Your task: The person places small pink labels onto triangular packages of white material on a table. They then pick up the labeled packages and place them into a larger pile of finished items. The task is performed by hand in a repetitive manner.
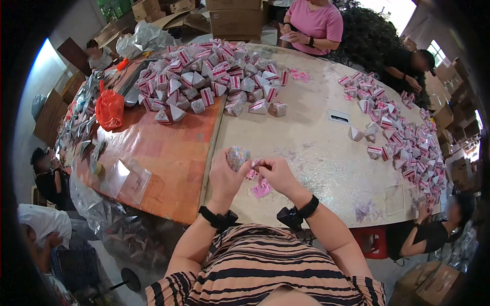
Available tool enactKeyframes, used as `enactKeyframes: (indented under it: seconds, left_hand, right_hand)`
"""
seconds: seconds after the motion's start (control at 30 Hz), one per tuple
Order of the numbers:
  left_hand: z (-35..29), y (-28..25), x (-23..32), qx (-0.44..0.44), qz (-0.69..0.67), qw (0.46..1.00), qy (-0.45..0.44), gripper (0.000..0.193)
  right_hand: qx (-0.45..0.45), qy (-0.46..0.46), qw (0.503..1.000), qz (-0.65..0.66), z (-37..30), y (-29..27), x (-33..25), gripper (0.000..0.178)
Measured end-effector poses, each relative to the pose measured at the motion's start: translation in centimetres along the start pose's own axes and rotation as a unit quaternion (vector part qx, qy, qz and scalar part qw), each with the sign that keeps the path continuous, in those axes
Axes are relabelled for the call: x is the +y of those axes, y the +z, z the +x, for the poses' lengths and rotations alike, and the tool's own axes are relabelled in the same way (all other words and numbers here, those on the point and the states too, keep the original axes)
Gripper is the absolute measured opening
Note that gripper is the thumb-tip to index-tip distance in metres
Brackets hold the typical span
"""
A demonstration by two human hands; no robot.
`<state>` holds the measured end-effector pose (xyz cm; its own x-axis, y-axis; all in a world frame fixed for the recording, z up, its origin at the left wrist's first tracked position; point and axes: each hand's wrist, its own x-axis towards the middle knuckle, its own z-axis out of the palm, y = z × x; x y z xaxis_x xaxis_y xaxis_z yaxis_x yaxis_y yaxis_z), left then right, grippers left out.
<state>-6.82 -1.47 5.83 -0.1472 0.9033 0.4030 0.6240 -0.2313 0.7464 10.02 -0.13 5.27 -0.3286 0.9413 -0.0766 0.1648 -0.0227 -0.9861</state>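
Note:
Near the table's front edge, my left hand [223, 176] is closed round a rounded, speckled, glittery piece [238, 158] in mixed colours. My right hand [278, 174] meets it from the right, its thumb and forefinger pinching a small pinkish piece [254, 163] too small to name, close to my left thumb. Just below my fingers, pink printed labels [261, 188] lie on the tabletop. Both wrists wear black straps with small black devices.
A large heap of wrapped triangular pieces with pink-and-white labels [176, 81] covers the far middle; another heap [403, 137] runs along the right. A red plastic bag [109, 109] and clear bags [127, 178] lie at left. Several people sit or stand round the table [306, 137].

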Motion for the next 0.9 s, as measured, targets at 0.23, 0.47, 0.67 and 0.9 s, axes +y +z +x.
enactKeyframes:
  seconds: [0.23,0.47,0.67,0.9]
  left_hand:
    - [-0.1,0.1,-0.5,-0.002,-0.049,0.998,-0.025,0.054]
    - [0.1,0.4,-0.8,0.009,-0.088,0.995,-0.036,0.052]
    - [0.0,0.0,-0.7,-0.008,-0.128,0.990,-0.064,0.050]
    - [-1.0,-0.6,0.4,-0.015,-0.006,1.000,-0.013,0.052]
  right_hand:
    - [0.005,-0.028,0.998,-0.062,-0.1,-0.1,-0.4,0.013]
    - [0.009,-0.009,0.999,-0.043,-0.8,-0.2,-1.7,0.011]
    - [0.021,-0.001,0.999,-0.050,-0.7,-0.4,-1.5,0.012]
    - [0.015,0.021,0.994,-0.103,-0.8,0.1,-2.1,0.019]
